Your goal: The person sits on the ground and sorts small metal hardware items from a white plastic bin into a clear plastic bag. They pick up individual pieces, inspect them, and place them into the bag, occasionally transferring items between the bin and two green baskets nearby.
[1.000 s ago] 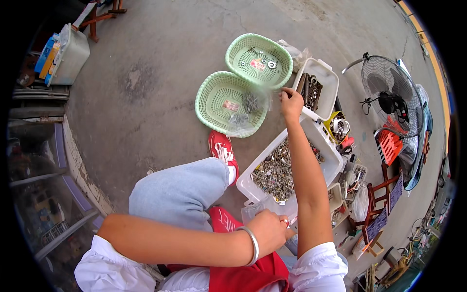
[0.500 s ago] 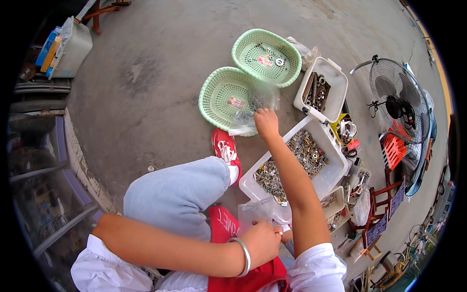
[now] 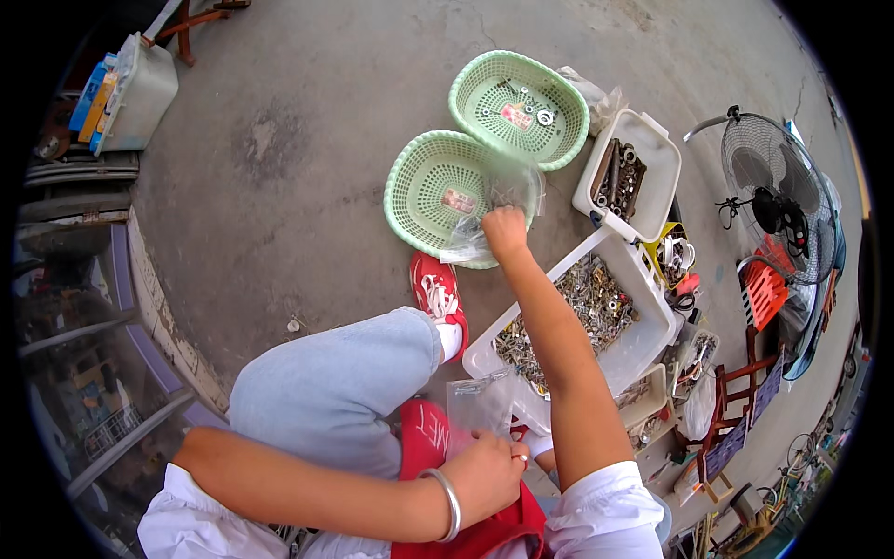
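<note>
Right hand (image 3: 504, 230) has been pulled back to the near green basket (image 3: 438, 191), clear bag (image 3: 484, 210) pinched; left hand (image 3: 484, 470) is gripping another small bag (image 3: 477, 402).

Wore a white short-sleeved shirt (image 3: 605, 508), light blue jeans (image 3: 326, 396) and a red apron (image 3: 438, 466) beside the jeans. Had a silver bangle (image 3: 450, 503) on the left wrist, a ring (image 3: 524, 457) near the bangle, and a red white-laced sneaker (image 3: 438, 293) beyond the jeans.
</note>
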A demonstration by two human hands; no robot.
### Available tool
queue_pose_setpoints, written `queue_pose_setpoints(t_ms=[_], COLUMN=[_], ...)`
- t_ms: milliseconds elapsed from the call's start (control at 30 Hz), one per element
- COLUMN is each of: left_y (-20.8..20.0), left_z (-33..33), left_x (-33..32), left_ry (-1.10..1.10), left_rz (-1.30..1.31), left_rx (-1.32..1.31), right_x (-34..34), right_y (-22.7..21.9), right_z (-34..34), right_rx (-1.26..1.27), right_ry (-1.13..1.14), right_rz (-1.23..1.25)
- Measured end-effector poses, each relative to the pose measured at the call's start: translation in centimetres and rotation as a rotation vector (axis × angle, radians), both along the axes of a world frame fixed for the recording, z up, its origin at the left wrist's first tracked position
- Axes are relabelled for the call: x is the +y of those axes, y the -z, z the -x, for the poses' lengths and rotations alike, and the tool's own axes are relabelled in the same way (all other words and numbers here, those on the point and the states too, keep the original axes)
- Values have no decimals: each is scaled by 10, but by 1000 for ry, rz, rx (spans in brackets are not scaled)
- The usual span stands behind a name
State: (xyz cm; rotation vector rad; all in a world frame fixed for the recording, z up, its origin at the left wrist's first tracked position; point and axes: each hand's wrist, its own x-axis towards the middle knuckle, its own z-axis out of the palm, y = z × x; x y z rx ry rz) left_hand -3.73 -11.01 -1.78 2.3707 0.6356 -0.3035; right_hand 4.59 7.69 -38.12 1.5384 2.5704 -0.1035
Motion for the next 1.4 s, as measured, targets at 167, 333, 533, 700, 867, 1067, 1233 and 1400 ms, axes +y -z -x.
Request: queue_pose_setpoints(t_ms=[167,333,533,700,867,1067,1233,1400], left_y=[-1,-1,-7,-7,-11,-7,-9,-7], left_z=[1,0,4,2,1,2,6,0], left_x=[1,0,3,-1,4,0,-1,-6], left_ry=[8,20,43,48,52,41,58,37], left_rz=[13,26,55,46,36,17,32,20], left_rx=[-19,-20,-19,-16,2,5,-11,-2], right_x=[-5,-4,-11,-7,-8,-11,-3,20], right_y=[-8,-8,-26,-22,-9,-20,-96,-100], right_z=[2,0,-2,-12,1,2,-27,-72], right_rx=[0,-71,185,57,-29,141,652,886], right_ry=[3,-7,212,155,147,330,630,825], right_rz=[-114,-111,-105,-123,-53,11,96,-153])
